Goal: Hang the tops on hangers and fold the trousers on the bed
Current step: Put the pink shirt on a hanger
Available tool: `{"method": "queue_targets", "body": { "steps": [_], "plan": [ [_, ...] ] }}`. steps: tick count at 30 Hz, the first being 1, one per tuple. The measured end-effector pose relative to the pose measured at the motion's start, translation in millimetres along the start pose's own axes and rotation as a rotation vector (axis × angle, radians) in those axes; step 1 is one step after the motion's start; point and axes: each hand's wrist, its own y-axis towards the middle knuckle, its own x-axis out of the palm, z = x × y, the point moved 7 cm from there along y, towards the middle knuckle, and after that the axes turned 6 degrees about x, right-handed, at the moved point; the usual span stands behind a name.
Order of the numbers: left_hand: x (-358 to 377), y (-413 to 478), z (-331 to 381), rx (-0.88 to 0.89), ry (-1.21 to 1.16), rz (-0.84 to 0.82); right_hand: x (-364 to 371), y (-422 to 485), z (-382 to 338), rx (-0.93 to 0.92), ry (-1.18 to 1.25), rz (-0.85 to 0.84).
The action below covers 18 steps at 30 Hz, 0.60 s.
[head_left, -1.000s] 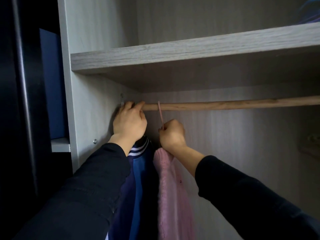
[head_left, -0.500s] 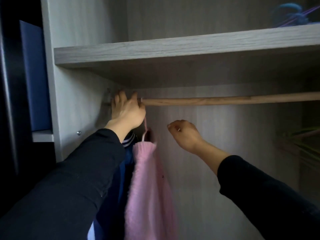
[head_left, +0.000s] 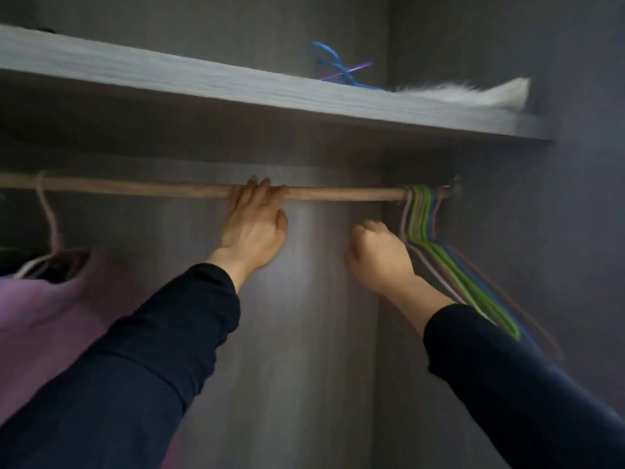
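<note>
Inside the wardrobe, looking up at the wooden rail [head_left: 338, 193] that runs straight across under the shelf [head_left: 236, 89]. The left hand [head_left: 253, 228] sits around the middle of the frame with its fingers hooked over the rail, so it's gripping the rail itself. The right hand [head_left: 378, 255] is over at roughly 3 o'clock, curled into a loose fist right beside the bunch of empty hangers [head_left: 421, 218]. Things are blurry there, so I can't tell if it has actually closed on one or is only touching them. The hangers, green, pink and blue, are all crowded at the far right end of the rail. The pink top [head_left: 44, 299] hangs on its own hanger [head_left: 47, 214] at about 9 o'clock, well apart from both hands. On the shelf at about 1 o'clock there are some blue hangers [head_left: 333, 67] and a white fluffy thing [head_left: 473, 94].
</note>
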Motion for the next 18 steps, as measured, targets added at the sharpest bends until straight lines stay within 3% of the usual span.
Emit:
{"method": "queue_targets", "body": {
  "steps": [3,8,14,18],
  "plan": [
    [13,4,12,-0.029,-0.016,0.047,-13,0,42,0.015,-0.223,0.049],
    [19,0,10,-0.021,-0.003,0.113,-3,1,77,0.004,-0.507,-0.031],
    [17,-1,7,0.011,0.007,0.161,9,8,74,-0.057,-0.637,-0.084],
    [18,-1,5,-0.009,0.003,0.159,6,15,76,0.037,-0.522,-0.109]
  ]
}}
